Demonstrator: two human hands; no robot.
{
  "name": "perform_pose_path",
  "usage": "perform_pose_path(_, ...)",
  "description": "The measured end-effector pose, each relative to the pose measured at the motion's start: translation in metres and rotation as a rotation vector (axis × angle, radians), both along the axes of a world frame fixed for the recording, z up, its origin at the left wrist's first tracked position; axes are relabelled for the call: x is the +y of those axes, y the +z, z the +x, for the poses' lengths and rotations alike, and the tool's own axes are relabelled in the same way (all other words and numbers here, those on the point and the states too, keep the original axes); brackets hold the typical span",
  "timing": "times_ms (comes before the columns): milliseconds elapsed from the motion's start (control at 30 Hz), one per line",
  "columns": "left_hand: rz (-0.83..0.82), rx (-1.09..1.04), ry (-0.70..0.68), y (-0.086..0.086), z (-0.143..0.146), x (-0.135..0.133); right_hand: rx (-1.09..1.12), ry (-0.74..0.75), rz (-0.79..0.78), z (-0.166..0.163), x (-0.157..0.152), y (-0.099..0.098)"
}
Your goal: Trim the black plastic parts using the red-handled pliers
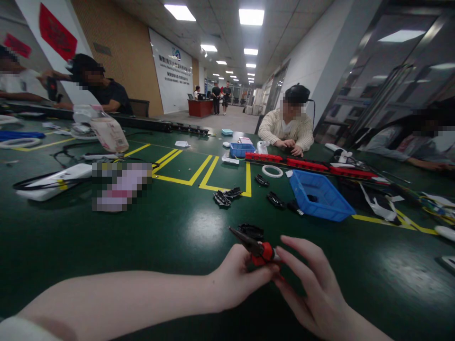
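Observation:
Needle-nose pliers (261,253) with dark jaws and red handles are held above the table's near edge, jaws pointing up and to the left. My left hand (241,277) is closed around them near the pivot. My right hand (313,284) meets the handle end with thumb and fingertips, its index finger raised away. A small pale piece shows at its fingertips; I cannot make out what it is. Just behind the jaws lies a black plastic part (250,231), partly covered by the pliers. More black parts (222,199) lie further back on the green table (170,246).
A blue bin (320,196) stands right of centre, beside black pieces (275,200). Behind it run a red strip (305,163) and a white ring (272,171). A white power strip (55,182) and a bottle (109,132) are on the left. A person (287,123) sits opposite.

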State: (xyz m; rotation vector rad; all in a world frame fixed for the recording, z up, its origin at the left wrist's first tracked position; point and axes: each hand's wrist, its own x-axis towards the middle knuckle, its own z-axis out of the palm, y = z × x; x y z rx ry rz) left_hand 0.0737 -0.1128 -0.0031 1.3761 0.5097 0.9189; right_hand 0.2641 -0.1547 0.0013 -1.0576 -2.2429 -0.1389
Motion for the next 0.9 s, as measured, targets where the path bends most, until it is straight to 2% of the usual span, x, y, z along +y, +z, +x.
perform_pose_path(133,-0.092,-0.026,-0.049,0.002,0.001,0.002,0.054,0.123,-0.191,-0.002,0.037,0.004)
perform_pose_path(233,-0.146,0.026,-0.046,0.006,0.002,0.007,0.044,0.165,-0.163,0.005,0.043,0.006)
perform_pose_path(400,-0.230,0.028,-0.012,0.011,0.002,0.015,-0.004,-0.035,-0.145,0.001,0.035,0.007)
perform_pose_path(567,-0.214,-0.051,-0.063,0.009,0.006,0.015,-0.118,-0.222,0.053,-0.019,0.029,0.001)
perform_pose_path(667,-0.077,-0.033,-0.133,0.010,0.005,0.015,-0.109,-0.191,0.063,-0.018,0.037,0.001)
perform_pose_path(733,0.118,0.108,-0.142,0.013,0.000,0.018,-0.057,-0.137,0.003,-0.010,0.043,0.002)
perform_pose_path(800,0.353,0.284,-0.017,0.017,-0.010,0.025,-0.019,-0.133,-0.024,0.000,0.049,0.003)
perform_pose_path(900,0.516,0.449,0.170,0.018,-0.027,0.042,0.050,-0.155,-0.105,0.013,0.055,0.003)
